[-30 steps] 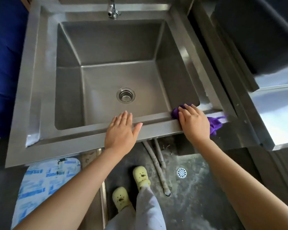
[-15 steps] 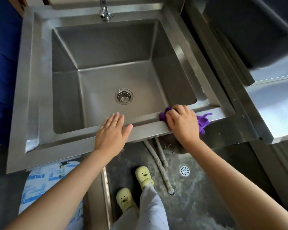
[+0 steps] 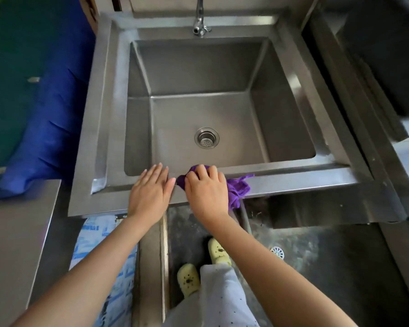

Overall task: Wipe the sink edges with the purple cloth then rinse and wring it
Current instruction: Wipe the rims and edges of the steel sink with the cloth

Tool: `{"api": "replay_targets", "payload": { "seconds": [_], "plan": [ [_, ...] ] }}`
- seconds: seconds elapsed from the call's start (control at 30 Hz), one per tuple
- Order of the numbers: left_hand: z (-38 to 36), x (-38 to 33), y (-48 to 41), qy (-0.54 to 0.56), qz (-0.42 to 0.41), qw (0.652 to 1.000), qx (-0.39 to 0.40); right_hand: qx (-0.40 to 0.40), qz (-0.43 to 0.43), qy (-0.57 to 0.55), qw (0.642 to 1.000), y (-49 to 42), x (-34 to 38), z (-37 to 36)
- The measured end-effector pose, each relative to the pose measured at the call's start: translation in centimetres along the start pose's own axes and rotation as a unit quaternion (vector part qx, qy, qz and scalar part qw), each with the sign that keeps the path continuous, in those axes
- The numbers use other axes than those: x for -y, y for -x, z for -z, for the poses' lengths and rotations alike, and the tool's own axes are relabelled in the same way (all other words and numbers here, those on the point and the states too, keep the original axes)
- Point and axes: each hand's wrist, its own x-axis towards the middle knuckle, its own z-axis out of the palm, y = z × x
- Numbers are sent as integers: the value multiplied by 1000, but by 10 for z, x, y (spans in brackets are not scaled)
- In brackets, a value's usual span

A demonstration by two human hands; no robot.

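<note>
Seen from her head camera, the right hand pressed the purple cloth onto the sink's near edge, fingers curled over it. The left hand lay flat just beside, fingers together.

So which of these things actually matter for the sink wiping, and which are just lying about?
Part of the job:
- crumpled purple cloth, under the right hand
- square stainless steel sink, front edge
- chrome tap
- left hand, flat on the edge

Just lying about:
- blue fabric
- round floor drain
- blue-printed plastic sheet
</note>
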Motion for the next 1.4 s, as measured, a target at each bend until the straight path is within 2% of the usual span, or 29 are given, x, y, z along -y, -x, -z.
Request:
{"api": "replay_targets", "payload": {
  "seconds": [0.1, 0.17, 0.43, 0.63, 0.9, 1.0, 1.07, 1.13, 1.2, 1.23, 1.3, 1.33, 1.37, 1.4],
  "plan": [
    [-1, -3, -1, -13, 4, 1000, -1, -4, 49, -15, 999, 3, -8, -1],
    [-2, -10, -3, -19, -5, 1000, -1, -17, 51, -16, 998, 5, -27, -1],
    [-11, -95, -24, 23, -131, 991, 21, -18, -49, 12, 999, 17, -138, 13],
    [-15, -157, -45, 28, -187, 980, 61, 15, -147, 20, 989, 18, -216, 27],
    [-16, -202, -60, 43, -205, 973, 100, 66, -236, 12, 969, -3, -281, 33],
    [-12, -215, -69, 105, -190, 969, 115, 60, -253, 29, 965, -11, -284, 29],
    [-6, -227, -75, 176, -181, 960, 119, 29, -292, -6, 956, -13, -283, 31],
    [2, -244, -83, 272, -181, 937, 125, -54, -346, -123, 929, -18, -281, 40],
    [10, -267, -89, 399, -167, 887, 159, -136, -370, -269, 879, -29, -274, 57],
    [14, -280, -92, 471, -150, 849, 187, -145, -382, -352, 842, -36, -270, 64],
    [19, -301, -97, 590, -108, 768, 225, -103, -400, -538, 735, -47, -263, 75],
    [19, -307, -100, 615, -88, 752, 219, -71, -399, -603, 687, -49, -262, 78],
    [19, -310, -105, 618, -73, 756, 201, -41, -391, -621, 678, -47, -264, 78],
    [18, -310, -111, 599, -65, 779, 177, -18, -375, -594, 711, -42, -267, 77]
  ]
}}
